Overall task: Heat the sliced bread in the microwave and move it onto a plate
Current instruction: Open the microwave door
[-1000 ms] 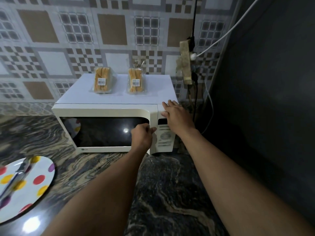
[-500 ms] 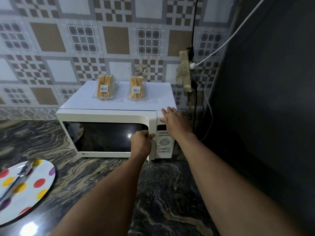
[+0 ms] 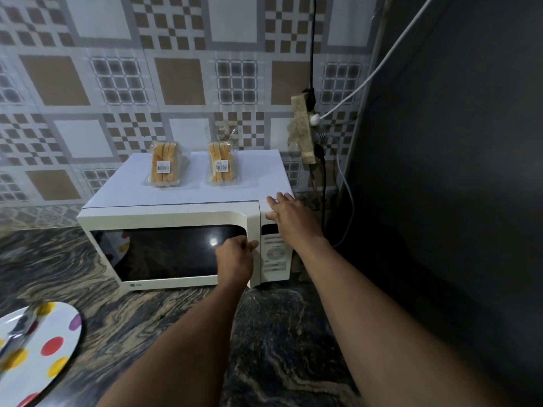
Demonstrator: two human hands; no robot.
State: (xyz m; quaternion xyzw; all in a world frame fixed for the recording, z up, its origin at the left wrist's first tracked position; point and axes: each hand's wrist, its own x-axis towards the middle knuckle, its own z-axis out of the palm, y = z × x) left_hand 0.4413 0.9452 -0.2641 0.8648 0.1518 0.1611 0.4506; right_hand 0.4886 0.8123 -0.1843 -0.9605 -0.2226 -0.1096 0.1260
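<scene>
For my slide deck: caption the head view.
Left hand grips the microwave's door edge; right hand rests on its top; two bread packs sit there.

The view has tilted upward, so the microwave [image 3: 164, 215] now sits lower in the frame and more of the tiled wall [image 3: 176, 80] shows above it. The plate [image 3: 63, 333] has also dropped, nearer to the bottom-left corner.

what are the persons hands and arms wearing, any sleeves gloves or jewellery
Nothing worn shows. The left hand and right hand are bare: no gloves, rings, watch or bracelet visible. The left forearm and right forearm are bare too, no sleeve in view.
</scene>
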